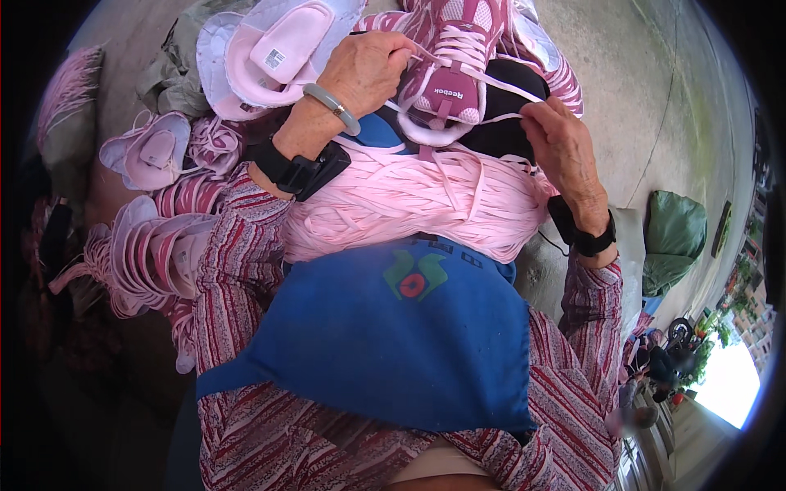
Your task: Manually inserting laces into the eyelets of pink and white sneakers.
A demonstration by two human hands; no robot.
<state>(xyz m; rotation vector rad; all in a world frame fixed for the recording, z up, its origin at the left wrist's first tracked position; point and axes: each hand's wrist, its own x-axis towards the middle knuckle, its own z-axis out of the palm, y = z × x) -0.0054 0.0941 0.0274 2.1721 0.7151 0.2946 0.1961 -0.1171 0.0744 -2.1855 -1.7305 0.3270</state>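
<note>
A pink and mauve shoe upper point(449, 80) without a sole lies in front of me, its tongue end toward me. Pale pink lace crisscrosses through its eyelets. At the shoe's left side my left hand point(366, 72) pinches a shoelace point(424, 54) between thumb and forefinger. My right hand point(562, 141), to the right of the tongue, is closed with its fingertips on the other end of the lace point(501, 119). A thick bundle of pale pink laces point(409, 204) spreads across my lap, over a blue apron point(385, 344).
More shoe uppers point(274, 61) lie at the upper left, soles of their linings showing. Others are stacked point(151, 245) beside my left arm. A green cloth-covered bundle point(675, 233) stands on the concrete floor point(630, 74) to the right. People point(634, 413) sit farther off at lower right.
</note>
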